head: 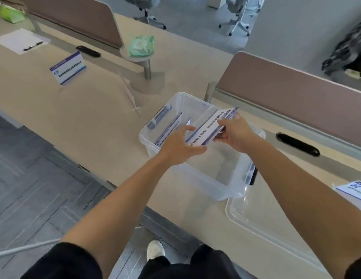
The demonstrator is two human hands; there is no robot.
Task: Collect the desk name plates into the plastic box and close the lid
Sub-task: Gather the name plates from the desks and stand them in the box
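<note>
A clear plastic box (pixel 197 184) stands open on the beige desk, with blue latches at its ends. My right hand (pixel 236 133) is shut on a white and purple name plate (pixel 211 125) held over the box's middle. My left hand (pixel 180 146) touches the plate's near end, fingers spread beside it. Another name plate (pixel 169 127) leans inside the box at its left wall. One more name plate (pixel 68 68) stands upright on the desk at the far left. A further name plate (pixel 355 189) lies at the right edge. The clear lid (pixel 256 220) lies flat on the desk, right of the box.
Brown divider panels (pixel 296 99) rise behind the box and at the back left. A green tissue pack (pixel 141 45) rests on a round stand. Black cable grommets (pixel 297 143) sit in the desk. White paper (pixel 20 40) lies far left. Office chairs stand beyond.
</note>
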